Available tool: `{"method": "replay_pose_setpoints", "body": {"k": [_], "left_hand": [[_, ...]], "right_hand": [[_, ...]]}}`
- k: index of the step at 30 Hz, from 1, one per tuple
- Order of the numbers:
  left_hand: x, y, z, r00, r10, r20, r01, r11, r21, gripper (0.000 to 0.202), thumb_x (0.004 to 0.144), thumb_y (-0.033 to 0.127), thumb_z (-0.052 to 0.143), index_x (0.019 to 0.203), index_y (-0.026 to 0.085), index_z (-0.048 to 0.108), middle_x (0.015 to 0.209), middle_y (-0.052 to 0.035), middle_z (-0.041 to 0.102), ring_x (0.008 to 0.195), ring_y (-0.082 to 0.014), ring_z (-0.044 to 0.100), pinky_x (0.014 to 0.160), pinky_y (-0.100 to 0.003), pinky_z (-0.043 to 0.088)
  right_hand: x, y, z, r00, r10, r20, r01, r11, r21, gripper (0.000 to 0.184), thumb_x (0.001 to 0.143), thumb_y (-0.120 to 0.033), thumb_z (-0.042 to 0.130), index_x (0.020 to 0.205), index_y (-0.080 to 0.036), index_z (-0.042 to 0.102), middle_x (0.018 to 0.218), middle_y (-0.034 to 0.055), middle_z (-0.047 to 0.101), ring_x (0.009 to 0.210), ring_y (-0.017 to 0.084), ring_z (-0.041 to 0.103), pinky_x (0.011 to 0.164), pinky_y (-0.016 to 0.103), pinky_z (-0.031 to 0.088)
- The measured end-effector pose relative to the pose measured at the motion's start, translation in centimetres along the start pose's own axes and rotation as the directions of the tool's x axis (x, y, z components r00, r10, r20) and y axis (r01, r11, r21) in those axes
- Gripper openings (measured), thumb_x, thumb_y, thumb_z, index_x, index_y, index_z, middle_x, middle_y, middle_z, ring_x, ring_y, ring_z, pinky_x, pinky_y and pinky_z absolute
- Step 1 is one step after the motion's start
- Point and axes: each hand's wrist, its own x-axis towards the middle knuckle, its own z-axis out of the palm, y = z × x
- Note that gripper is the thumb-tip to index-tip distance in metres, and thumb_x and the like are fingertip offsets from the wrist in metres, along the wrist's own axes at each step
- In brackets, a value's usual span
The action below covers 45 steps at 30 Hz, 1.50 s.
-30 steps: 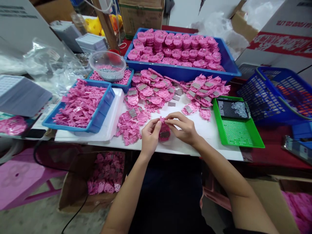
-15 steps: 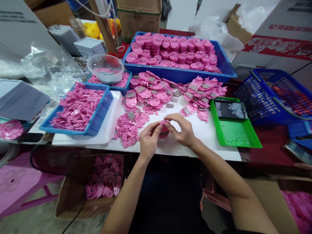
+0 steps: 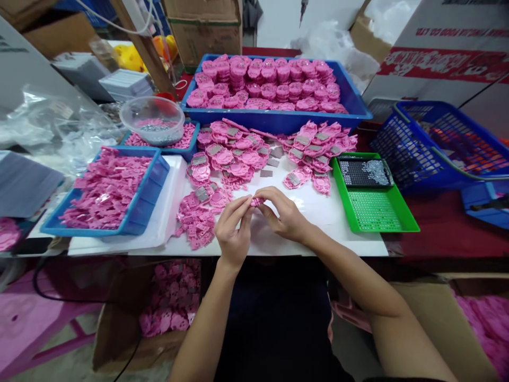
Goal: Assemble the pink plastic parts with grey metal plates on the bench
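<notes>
A small pink plastic part [image 3: 257, 201] is pinched between my two hands over the front of the white table top [image 3: 318, 239]. My left hand [image 3: 234, 227] grips its left side, thumb and fingers closed. From the right, the fingertips of my right hand [image 3: 284, 215] close on the same part. Its lower side and exact shape are mostly hidden by my fingers. Just left of my hands lies a heap of flat pink pieces [image 3: 196, 220]. Beyond them, pink plates with grey rectangles [image 3: 238, 154] are piled up.
A blue tray of pink pieces [image 3: 157, 196] stands left, near a clear bowl of small metal parts [image 3: 151, 114]. Stacked pink parts fill a blue bin [image 3: 274, 118] behind. At right are a green tray [image 3: 397, 225] and a blue basket [image 3: 401, 154]. An open carton [image 3: 107, 339] sits below.
The view has shifted slightly, moving the scene left. Both hands still hold the pink part, which has been turned and lifted a little; the darker piece seen beneath it no longer shows.
</notes>
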Motion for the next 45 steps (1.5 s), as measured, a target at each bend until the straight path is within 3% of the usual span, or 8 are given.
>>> {"method": "replay_pose_setpoints", "body": {"k": [5,11,16,19,26,32,36,45], "left_hand": [[-0.1,0.0,0.0,1.000,0.012,-0.008,-0.012,0.999,0.035,0.020,0.095,0.019,0.066,0.112,0.022,0.076,0.103,-0.0066,0.079,0.098,-0.0203,0.074,0.093,-0.038,0.060],[-0.1,0.0,0.0,0.999,0.032,-0.010,-0.031,0.998,0.051,0.015,0.095,0.018,0.065,0.105,0.021,0.075,0.094,-0.0060,0.077,0.091,-0.0194,0.073,0.086,-0.036,0.059],[-0.2,-0.3,0.0,0.999,-0.040,-0.030,0.039,0.999,-0.028,0.009,0.093,0.019,0.068,0.099,0.021,0.076,0.088,-0.0034,0.073,0.084,-0.0161,0.070,0.076,-0.029,0.057],[-0.2,-0.6,0.1,0.994,-0.109,-0.017,0.106,0.987,-0.119,0.010,0.092,0.019,0.071,0.100,0.022,0.077,0.091,-0.0026,0.074,0.086,-0.0149,0.070,0.079,-0.028,0.057],[-0.3,-0.7,0.0,0.962,-0.269,0.055,0.274,0.924,-0.268,0.019,0.092,0.030,0.071,0.109,0.023,0.077,0.109,-0.0067,0.075,0.105,-0.0196,0.071,0.093,-0.037,0.059],[-0.3,-0.5,-0.3,0.967,-0.254,0.015,0.250,0.940,-0.234,0.016,0.093,0.032,0.071,0.106,0.024,0.078,0.108,-0.0056,0.074,0.105,-0.0196,0.071,0.095,-0.038,0.059],[-0.4,-0.5,-0.6,0.968,-0.250,0.013,0.245,0.936,-0.253,0.015,0.093,0.029,0.070,0.105,0.025,0.078,0.104,-0.0046,0.075,0.102,-0.0184,0.072,0.093,-0.036,0.059],[-0.3,-0.5,-1.1,0.954,-0.275,0.120,0.300,0.900,-0.318,0.010,0.090,0.027,0.075,0.098,0.025,0.080,0.093,-0.0024,0.075,0.089,-0.0154,0.071,0.083,-0.029,0.057]], "right_hand": [[0.0,-0.1,0.5,0.998,0.057,0.009,-0.057,0.995,0.076,0.019,0.104,-0.021,0.046,0.122,-0.020,0.052,0.112,0.0135,0.062,0.107,0.024,0.061,0.094,0.044,0.055],[0.2,-0.5,1.4,0.994,0.110,-0.001,-0.109,0.984,0.142,0.013,0.104,-0.019,0.039,0.110,-0.021,0.050,0.102,0.0081,0.056,0.092,0.020,0.056,0.083,0.037,0.054],[0.1,-0.8,1.8,0.987,0.162,-0.014,-0.158,0.974,0.165,0.012,0.105,-0.019,0.037,0.107,-0.021,0.048,0.100,0.0061,0.053,0.082,0.016,0.055,0.071,0.030,0.055],[0.1,-0.9,1.4,0.986,0.168,-0.016,-0.162,0.971,0.177,0.010,0.106,-0.022,0.040,0.107,-0.021,0.050,0.098,0.0058,0.055,0.080,0.015,0.056,0.069,0.029,0.055],[0.1,-0.5,0.4,0.990,0.135,-0.047,-0.124,0.976,0.180,0.017,0.104,-0.030,0.053,0.114,-0.019,0.060,0.105,0.0104,0.067,0.095,0.020,0.065,0.087,0.037,0.056],[0.2,-0.7,-0.4,0.985,0.169,0.026,-0.169,0.944,0.283,0.027,0.101,-0.031,0.060,0.125,-0.018,0.064,0.116,0.0129,0.072,0.106,0.021,0.070,0.094,0.037,0.057],[0.3,-1.0,-0.7,0.988,0.153,0.029,-0.155,0.948,0.279,0.025,0.102,-0.028,0.056,0.122,-0.016,0.066,0.117,0.0124,0.073,0.107,0.021,0.071,0.097,0.036,0.057],[0.1,-0.7,-0.9,0.999,0.034,0.020,-0.036,0.992,0.119,0.016,0.100,-0.027,0.057,0.110,-0.017,0.065,0.099,0.0088,0.073,0.086,0.016,0.069,0.076,0.029,0.059]]}}
